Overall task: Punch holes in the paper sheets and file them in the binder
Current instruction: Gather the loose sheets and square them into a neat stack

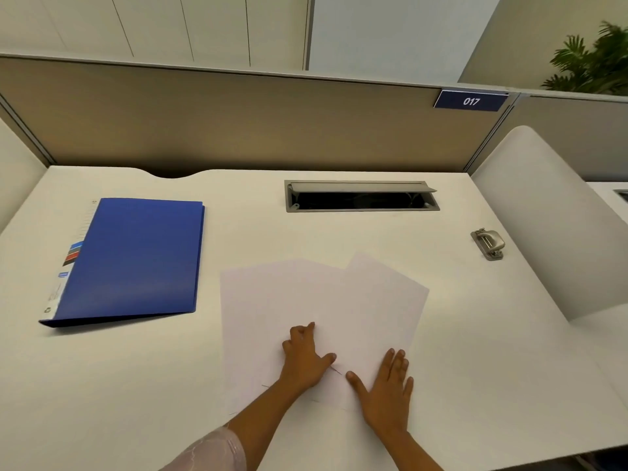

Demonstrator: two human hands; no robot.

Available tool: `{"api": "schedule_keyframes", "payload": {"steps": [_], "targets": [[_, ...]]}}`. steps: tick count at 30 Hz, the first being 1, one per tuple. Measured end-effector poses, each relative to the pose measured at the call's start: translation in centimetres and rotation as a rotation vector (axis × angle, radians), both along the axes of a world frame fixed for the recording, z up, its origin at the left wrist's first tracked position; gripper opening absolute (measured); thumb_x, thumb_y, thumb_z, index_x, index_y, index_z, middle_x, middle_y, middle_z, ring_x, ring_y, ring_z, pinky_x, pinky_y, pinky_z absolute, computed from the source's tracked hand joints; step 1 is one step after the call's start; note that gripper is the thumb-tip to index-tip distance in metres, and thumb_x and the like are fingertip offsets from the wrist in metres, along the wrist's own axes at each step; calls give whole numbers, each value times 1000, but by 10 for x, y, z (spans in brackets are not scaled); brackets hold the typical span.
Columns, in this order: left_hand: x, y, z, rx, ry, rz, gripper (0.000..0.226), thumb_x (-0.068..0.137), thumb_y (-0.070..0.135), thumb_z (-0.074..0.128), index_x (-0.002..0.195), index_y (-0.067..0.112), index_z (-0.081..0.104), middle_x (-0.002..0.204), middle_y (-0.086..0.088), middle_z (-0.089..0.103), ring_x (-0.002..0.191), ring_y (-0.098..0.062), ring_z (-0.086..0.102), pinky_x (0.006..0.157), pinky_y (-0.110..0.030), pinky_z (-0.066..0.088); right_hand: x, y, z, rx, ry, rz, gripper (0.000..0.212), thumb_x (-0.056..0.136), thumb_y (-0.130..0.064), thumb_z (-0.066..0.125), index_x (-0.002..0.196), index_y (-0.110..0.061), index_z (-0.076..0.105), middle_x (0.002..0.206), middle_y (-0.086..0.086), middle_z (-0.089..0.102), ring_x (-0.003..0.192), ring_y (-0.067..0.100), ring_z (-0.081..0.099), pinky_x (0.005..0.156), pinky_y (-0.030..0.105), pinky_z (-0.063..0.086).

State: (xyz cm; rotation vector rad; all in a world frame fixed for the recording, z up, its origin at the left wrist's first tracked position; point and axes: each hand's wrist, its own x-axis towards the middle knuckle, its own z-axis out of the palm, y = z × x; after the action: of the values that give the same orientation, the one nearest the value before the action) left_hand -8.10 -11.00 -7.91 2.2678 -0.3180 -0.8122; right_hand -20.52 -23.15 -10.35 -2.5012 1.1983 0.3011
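Note:
Several white paper sheets [306,294] lie fanned and overlapping on the white desk [136,368], near its front middle. My left hand [304,355] rests on the sheets with its fingers partly curled and thumb out to the right. My right hand [387,385] lies flat on the sheets beside it, fingers spread. Neither hand grips anything. A closed blue binder [136,256] lies flat at the left of the desk. A small grey metal hole punch [488,243] sits at the far right, well away from both hands.
An open grey cable hatch [360,197] is set into the desk at the back middle. A tan partition [238,124] with a blue "017" sign [470,101] walls the back. A white curved side panel [543,215] borders the right.

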Motion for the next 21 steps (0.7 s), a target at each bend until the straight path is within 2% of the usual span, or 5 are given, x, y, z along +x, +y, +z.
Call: {"api": "schedule_keyframes", "payload": {"steps": [8, 12, 16, 18, 21], "targets": [[12, -4, 6, -64, 92, 126, 62, 85, 31, 66, 139, 15, 41, 138, -4, 51, 121, -24, 53, 100, -33, 45, 1, -1, -2, 34, 7, 0, 124, 45, -92, -23, 137, -9, -29, 158, 13, -16, 147, 29, -9, 118, 47, 1], [14, -2, 3, -86, 71, 108, 52, 82, 42, 67, 127, 17, 58, 125, -4, 64, 105, -22, 64, 94, -38, 52, 3, -6, 2, 135, -72, 24, 118, 52, -94, 2, 136, -19, -33, 157, 6, -21, 146, 23, -15, 118, 47, -6], [11, 2, 26, -230, 80, 191, 45, 82, 38, 70, 121, 17, 62, 107, -2, 70, 72, -9, 70, 80, -34, 59, 12, -2, 11, 135, -227, 286, 111, 66, -92, 23, 147, -28, -19, 155, -13, -22, 144, 6, -18, 115, 36, -17], [5, 9, 45, -312, 85, 195, 33, 84, 33, 69, 113, 19, 65, 94, 5, 72, 67, -8, 69, 68, -25, 58, 18, 4, 17, 93, -291, 348, 101, 76, -80, 39, 148, -32, -13, 155, -17, -14, 146, 5, -8, 117, 33, -10], [-4, 25, 65, -400, 101, 198, 26, 85, 33, 68, 110, 25, 62, 97, 4, 71, 70, -11, 68, 56, -16, 51, 28, 13, 22, 135, -496, 289, 81, 92, -38, 52, 143, -52, -9, 154, -18, 12, 145, 13, 20, 120, 40, 13]]}}
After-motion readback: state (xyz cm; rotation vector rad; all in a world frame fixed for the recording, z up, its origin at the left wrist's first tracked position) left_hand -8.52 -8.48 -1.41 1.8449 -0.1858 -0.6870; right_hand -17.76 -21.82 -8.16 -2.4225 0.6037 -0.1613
